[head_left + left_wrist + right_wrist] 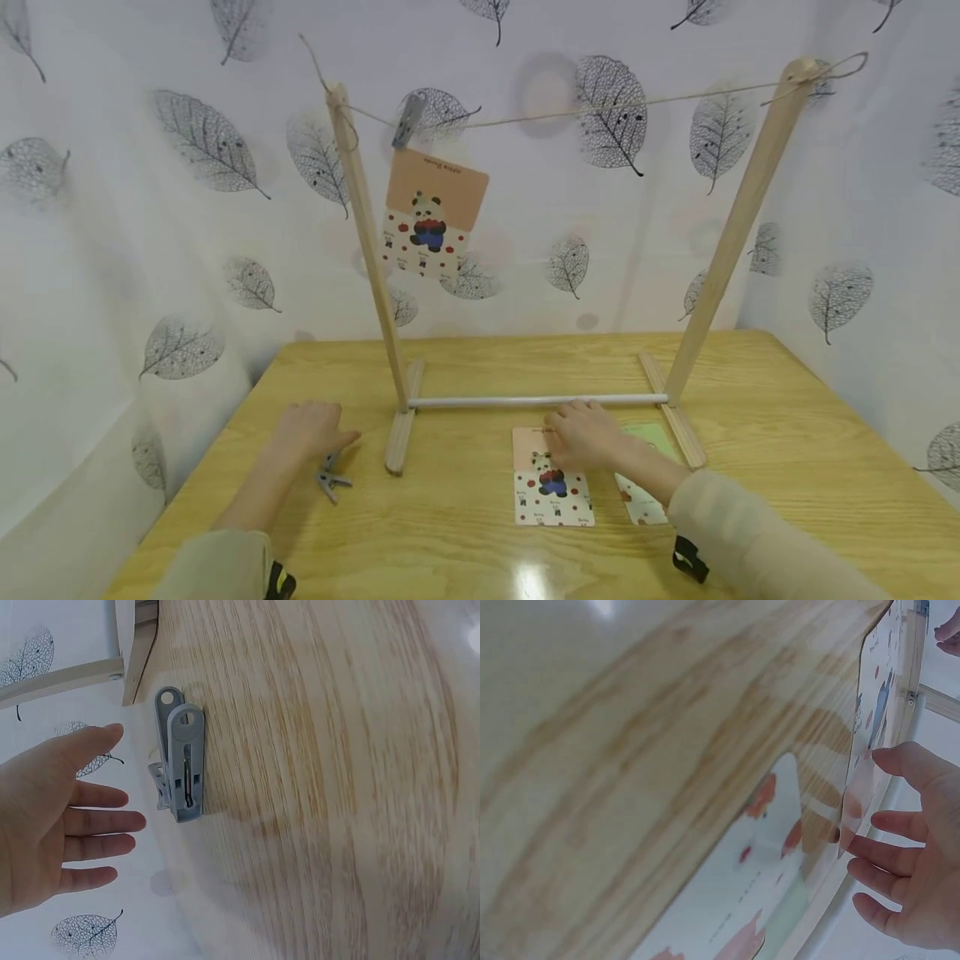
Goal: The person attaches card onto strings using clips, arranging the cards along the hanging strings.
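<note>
On the left of the table lie grey clothespins (330,481) (187,765), at least two of them close together. My left hand (309,429) (67,817) hovers right beside them, fingers spread and holding nothing. Toward the table's middle, my right hand (585,433) (915,859) reaches over an orange-and-white panda card (528,498) (871,705), its relaxed fingertips at the card's upper edge and partly hiding it. Beneath my right forearm is a green-and-white card (652,435) (735,892), partly covered in the head view.
A wooden stand (720,250) with a white crossbar (525,401) rises at the back. Twine (570,113) runs between its post tops. From its left part a similar panda card (435,212) hangs tilted by one grey clothespin (408,121). A leaf-print curtain (510,300) surrounds the table.
</note>
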The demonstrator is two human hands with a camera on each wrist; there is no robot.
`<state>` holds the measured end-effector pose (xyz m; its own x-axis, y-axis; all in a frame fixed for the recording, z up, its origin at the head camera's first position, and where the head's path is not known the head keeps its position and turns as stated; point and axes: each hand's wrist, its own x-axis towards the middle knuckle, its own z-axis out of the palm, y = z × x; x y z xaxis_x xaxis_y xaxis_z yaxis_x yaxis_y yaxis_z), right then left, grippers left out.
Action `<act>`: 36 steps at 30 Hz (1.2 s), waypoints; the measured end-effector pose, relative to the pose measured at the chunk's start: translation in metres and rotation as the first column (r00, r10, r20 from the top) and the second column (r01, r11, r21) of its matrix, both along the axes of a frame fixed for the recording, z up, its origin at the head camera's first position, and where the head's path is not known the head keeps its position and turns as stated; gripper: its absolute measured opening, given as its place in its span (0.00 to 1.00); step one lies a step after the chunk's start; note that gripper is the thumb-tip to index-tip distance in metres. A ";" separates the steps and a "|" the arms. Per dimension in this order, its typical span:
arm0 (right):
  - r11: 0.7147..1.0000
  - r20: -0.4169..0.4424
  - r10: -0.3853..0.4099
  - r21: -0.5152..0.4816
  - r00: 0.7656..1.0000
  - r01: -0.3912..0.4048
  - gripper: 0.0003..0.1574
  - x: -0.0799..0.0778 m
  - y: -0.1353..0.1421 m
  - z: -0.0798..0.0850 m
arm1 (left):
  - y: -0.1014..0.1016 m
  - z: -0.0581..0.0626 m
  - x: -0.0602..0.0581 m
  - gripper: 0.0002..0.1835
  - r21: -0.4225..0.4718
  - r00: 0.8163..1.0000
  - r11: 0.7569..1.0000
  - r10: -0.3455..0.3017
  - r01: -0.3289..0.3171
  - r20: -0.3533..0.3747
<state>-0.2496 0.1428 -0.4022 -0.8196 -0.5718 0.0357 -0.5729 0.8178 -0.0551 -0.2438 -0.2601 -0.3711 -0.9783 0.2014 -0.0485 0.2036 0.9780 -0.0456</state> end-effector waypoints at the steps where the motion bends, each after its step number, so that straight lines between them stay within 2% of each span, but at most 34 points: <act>1: 1.000 0.003 0.002 0.000 1.000 -0.002 0.25 0.000 0.000 -0.001 | 0.001 -0.001 0.000 0.22 0.005 1.000 1.000 -0.002 0.002 0.001; 6: 1.000 -0.003 0.027 -0.013 1.000 -0.027 0.24 -0.002 0.001 -0.003 | 0.003 -0.001 0.001 0.22 0.003 1.000 1.000 -0.013 0.013 -0.003; 12: 1.000 -0.034 0.028 -0.002 0.999 -0.028 0.18 -0.002 0.000 0.000 | 0.005 0.001 0.000 0.14 0.008 0.999 0.999 -0.032 0.032 -0.003; 19: 0.997 -0.071 0.002 0.077 0.997 0.004 0.27 0.000 -0.002 0.000 | 0.004 -0.003 0.002 0.11 0.025 1.000 0.999 -0.026 0.026 0.007; 23: 0.996 -0.073 -0.010 0.090 0.997 0.016 0.27 0.001 -0.003 0.000 | 0.003 -0.005 0.004 0.12 0.031 1.000 0.999 -0.008 0.007 0.025; 29: 0.997 -0.079 -0.016 0.072 0.997 0.022 0.22 0.002 -0.003 -0.002 | 0.003 -0.005 0.006 0.12 0.036 0.999 0.999 -0.002 0.001 0.034; 36: 0.995 -0.157 0.008 0.100 0.988 0.007 0.15 0.002 -0.005 -0.003 | 0.003 -0.007 0.005 0.12 0.037 0.998 0.999 0.022 -0.024 0.055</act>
<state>-0.2477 0.1373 -0.4054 -0.8081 -0.5794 0.1067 -0.5684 0.8144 0.1171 -0.2390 -0.2574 -0.3783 -0.9788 0.1817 -0.0949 0.1824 0.9832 0.0016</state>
